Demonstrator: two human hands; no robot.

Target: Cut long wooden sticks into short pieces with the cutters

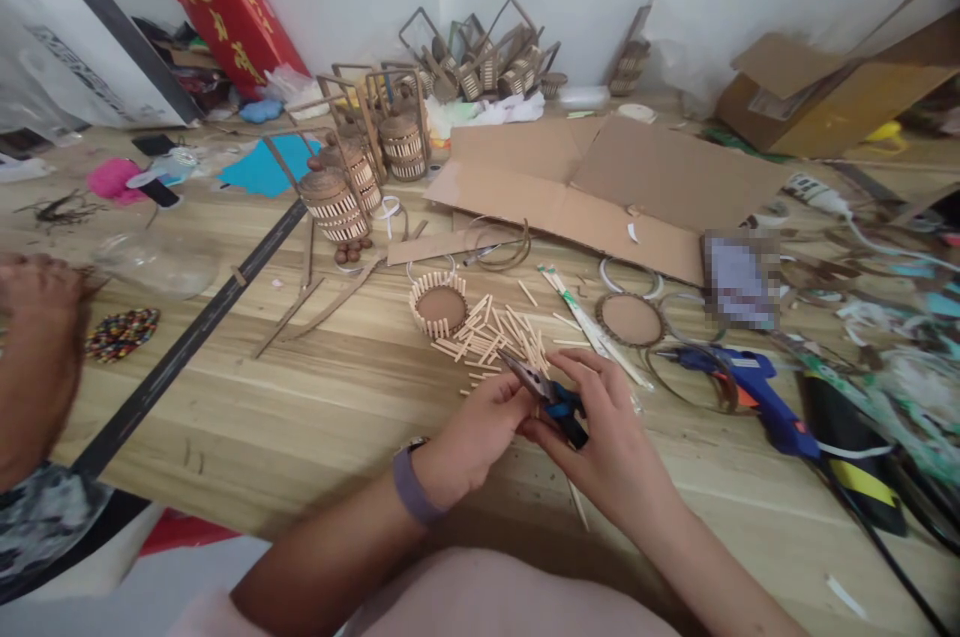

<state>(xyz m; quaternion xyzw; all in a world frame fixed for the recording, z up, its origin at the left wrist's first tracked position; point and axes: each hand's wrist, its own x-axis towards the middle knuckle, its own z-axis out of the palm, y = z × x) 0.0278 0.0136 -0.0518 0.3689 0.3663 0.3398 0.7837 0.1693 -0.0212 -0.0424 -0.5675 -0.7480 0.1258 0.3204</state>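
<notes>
My right hand is wrapped around a pair of pliers with blue and black handles, its jaws pointing up and left over a pile of short wooden sticks. Close against the pliers, my left hand has its fingers pinched together. Whatever lies between those fingertips is hidden. Just beyond the pile stands a small round basket base ringed with upright sticks. A second round brown base lies flat to the right, with no upright sticks around it.
A blue glue gun lies at right with its cord. Flattened cardboard covers the back middle. Finished lidded baskets stand back left. Another person's arm rests at the left edge, near colourful beads.
</notes>
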